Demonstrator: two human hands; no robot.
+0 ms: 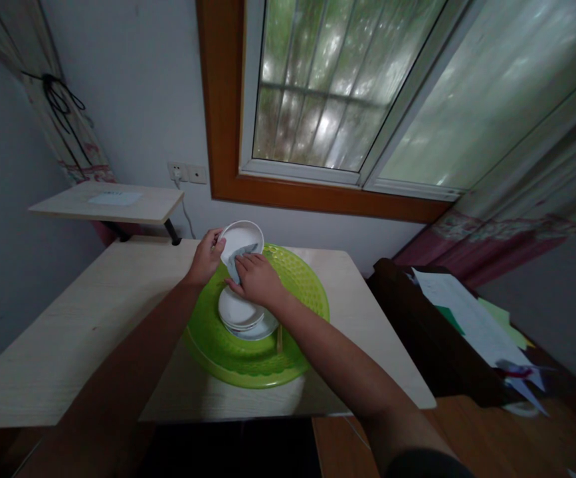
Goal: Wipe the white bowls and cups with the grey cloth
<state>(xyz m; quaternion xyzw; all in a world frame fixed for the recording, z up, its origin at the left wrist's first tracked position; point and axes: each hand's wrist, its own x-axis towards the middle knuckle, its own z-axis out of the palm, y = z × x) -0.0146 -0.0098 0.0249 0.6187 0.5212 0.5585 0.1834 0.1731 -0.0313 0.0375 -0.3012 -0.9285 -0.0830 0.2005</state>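
My left hand point(208, 257) grips a white bowl point(242, 235) by its left rim, tilted so that its inside faces me. Pressed into the lower part of the bowl is a light blue-grey cloth point(236, 260), and my right hand point(258, 279) is closed over it. Below the hands, a small stack of white dishes point(239, 308) sits in a big round green plastic basin point(248, 380). Beside the stack lies a thin yellowish-brown utensil point(280, 340), its upper end hidden by my right forearm.
The basin stands on a pale wooden table point(362, 332). A raised shelf point(108, 207) with a paper on it is at the back left. Behind are a wall socket point(188, 173) and a window point(327, 86). On the right, papers point(467, 312) lie on a dark piece of furniture.
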